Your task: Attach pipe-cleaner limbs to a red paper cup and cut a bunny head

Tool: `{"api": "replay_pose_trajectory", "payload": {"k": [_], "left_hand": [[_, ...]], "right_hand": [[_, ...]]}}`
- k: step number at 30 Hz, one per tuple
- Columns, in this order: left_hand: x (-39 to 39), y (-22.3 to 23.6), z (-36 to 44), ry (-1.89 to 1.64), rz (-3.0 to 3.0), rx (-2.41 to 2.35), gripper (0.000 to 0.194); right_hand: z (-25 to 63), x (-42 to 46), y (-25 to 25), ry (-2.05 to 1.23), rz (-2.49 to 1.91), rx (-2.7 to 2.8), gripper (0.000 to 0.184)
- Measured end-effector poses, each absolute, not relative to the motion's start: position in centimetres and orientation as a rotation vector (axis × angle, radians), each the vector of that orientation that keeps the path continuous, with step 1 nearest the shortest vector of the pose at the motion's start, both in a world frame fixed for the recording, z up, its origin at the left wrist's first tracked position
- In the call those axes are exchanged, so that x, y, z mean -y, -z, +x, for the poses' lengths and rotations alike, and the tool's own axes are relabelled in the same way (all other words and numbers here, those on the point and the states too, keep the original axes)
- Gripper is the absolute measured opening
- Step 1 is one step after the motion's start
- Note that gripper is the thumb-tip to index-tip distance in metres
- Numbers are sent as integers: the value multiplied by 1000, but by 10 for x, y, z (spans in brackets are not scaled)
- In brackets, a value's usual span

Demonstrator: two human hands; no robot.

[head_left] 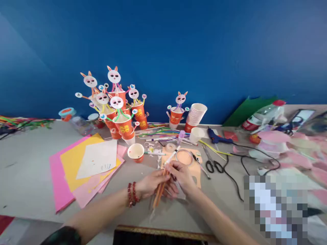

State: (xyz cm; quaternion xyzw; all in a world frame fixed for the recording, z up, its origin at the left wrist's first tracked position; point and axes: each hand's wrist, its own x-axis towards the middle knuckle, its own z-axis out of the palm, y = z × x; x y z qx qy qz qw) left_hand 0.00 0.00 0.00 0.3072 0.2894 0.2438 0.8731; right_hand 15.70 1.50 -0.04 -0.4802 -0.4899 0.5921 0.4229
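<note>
In front of me, a few thin orange pipe cleaners (158,194) run down between my hands, their fine surface blurred. My left hand (153,183), with red beads at the wrist, has its fingers closed around them. Thumb and fingers of my right hand (181,175) pinch their upper part. A white marker (172,155) points up and away just beyond the fingertips; whether it is held or lies on the table I cannot tell. Beneath and behind the hands lies a cut orange sheet (196,170). A paper cup (136,153) stands to the left.
Rabbit-faced cup figures (122,124) stand at the back left, another figure (176,115) beside stacked cups (195,115). Coloured paper (97,160) lies left. Scissors (214,166), a glue gun (217,136) with its black cord, a bottle (263,115) and pink petal-like pieces (296,153) lie right.
</note>
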Motion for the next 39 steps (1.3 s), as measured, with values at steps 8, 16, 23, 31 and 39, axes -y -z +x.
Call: {"api": "replay_pose_trajectory", "payload": {"k": [8, 16, 23, 31, 39], "left_hand": [[-17, -24, 6, -545, 636, -657, 31], [-22, -20, 5, -560, 699, -567, 32], [-20, -13, 5, -647, 755, -613, 30], [-12, -8, 11, -711, 729, -678, 35], [-10, -6, 14, -706, 691, -661, 36]], "right_hand": [[158, -28, -12, -1546, -1205, 1165, 41], [159, -40, -31, -1566, -1178, 1186, 40], [154, -44, -24, -1617, -1134, 1160, 45], [150, -35, -15, -1529, -1158, 1133, 43], [149, -35, -11, -1522, -1158, 1131, 42]]}}
